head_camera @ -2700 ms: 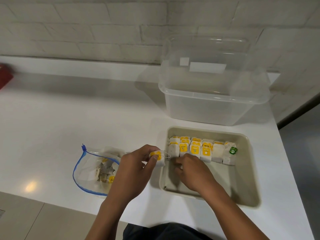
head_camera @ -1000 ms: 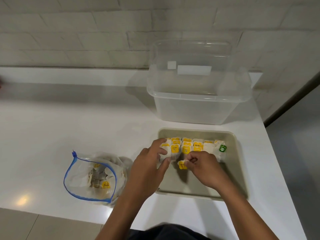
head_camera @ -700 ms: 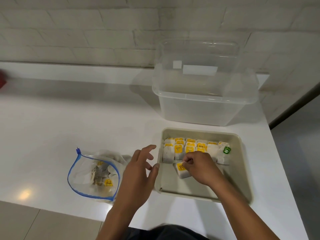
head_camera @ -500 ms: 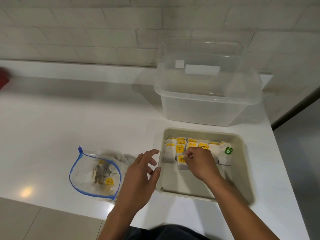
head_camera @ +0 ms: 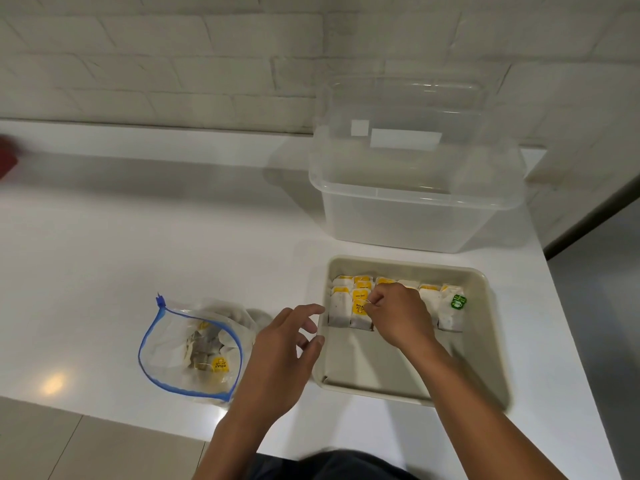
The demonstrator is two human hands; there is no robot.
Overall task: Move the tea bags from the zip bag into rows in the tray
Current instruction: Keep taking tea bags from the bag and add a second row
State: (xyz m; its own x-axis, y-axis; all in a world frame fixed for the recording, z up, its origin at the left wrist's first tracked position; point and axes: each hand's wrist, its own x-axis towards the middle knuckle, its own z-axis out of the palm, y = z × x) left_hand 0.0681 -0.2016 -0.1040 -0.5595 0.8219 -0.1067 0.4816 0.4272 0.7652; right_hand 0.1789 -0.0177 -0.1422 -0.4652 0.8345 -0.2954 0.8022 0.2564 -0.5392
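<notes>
1. Tea bags [head_camera: 446, 308] are seen packed upright in rows along the far end of the beige tray [head_camera: 486, 341]; most carry yellow tags, and the one at the right end carries a green tag.
2. One yellow-tagged tea bag [head_camera: 359, 313], second from the left in the near row, is pinched at its top by the curled fingers of the right hand [head_camera: 398, 317], which is placed inside the tray.
3. The left hand [head_camera: 280, 351] is held above the bench [head_camera: 138, 244] just beside the tray's left wall, with fingers loosely spread and nothing held.
4. The zip bag [head_camera: 192, 351], edged in blue, is laid on the bench to the left of the left hand, its mouth open; further tea bags are visible inside it.
5. A clear plastic bin [head_camera: 415, 209] is set on the bench behind the tray, near the white brick wall [head_camera: 173, 57].
6. The near half of the tray floor is left uncovered.
</notes>
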